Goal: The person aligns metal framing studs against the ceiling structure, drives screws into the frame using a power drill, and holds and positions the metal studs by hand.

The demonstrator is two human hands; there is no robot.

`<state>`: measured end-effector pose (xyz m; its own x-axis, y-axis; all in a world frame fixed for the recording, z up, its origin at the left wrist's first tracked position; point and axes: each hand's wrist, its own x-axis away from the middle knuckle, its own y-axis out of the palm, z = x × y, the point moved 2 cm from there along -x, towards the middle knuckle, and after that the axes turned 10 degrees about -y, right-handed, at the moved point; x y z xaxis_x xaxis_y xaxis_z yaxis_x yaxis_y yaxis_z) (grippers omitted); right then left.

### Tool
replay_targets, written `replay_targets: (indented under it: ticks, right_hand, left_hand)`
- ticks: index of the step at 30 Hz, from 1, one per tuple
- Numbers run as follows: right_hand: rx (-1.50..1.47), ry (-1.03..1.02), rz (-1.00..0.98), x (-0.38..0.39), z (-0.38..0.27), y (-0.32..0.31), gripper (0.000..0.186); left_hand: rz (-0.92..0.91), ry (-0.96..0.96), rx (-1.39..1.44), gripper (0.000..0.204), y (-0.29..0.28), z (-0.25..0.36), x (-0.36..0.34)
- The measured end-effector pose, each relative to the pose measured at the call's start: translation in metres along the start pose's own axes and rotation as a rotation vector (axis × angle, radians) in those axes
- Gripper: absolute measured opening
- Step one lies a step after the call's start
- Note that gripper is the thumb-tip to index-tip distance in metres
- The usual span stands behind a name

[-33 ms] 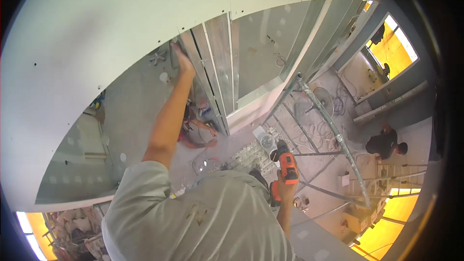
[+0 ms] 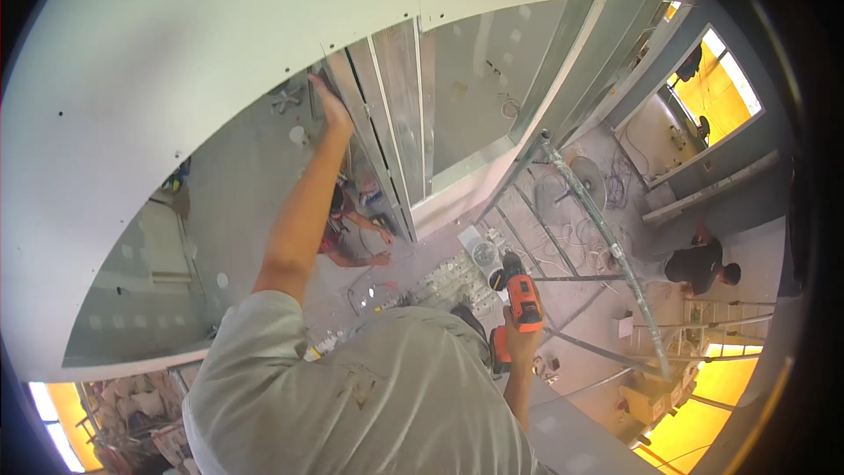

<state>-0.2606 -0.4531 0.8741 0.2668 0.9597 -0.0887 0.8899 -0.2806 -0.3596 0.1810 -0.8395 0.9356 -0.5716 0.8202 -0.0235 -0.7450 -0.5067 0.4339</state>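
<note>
Gripping drill (image 2: pixel 526 303) w/ R hand (image 2: pixel 522 346), L hand (image 2: pixel 331 109) outstretched

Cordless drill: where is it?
In the head view, the cordless drill is right of centre, in the right hand, left of the diagonal scaffold pole.

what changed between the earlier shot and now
Nothing visibly changed, beyond a slight shift of the whole view; nothing was taken hold of or let go. The right hand still holds the drill, and the left hand stays raised by the metal frame.
</note>
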Motion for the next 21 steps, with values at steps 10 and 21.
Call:
replay_targets:
  ticks: [10, 21]
  right_hand:
    - [0.033, -0.102, -0.132, -0.040, -0.008, -0.033, 0.062]
    - [0.056, -0.104, -0.272, -0.080, 0.011, -0.048, 0.060]
  left_hand:
    - [-0.128, -0.123, 0.220, 0.094, -0.021, -0.027, -0.012]
    - [0.102, -0.003, 0.029, 0.087, 0.004, 0.001, 0.044]
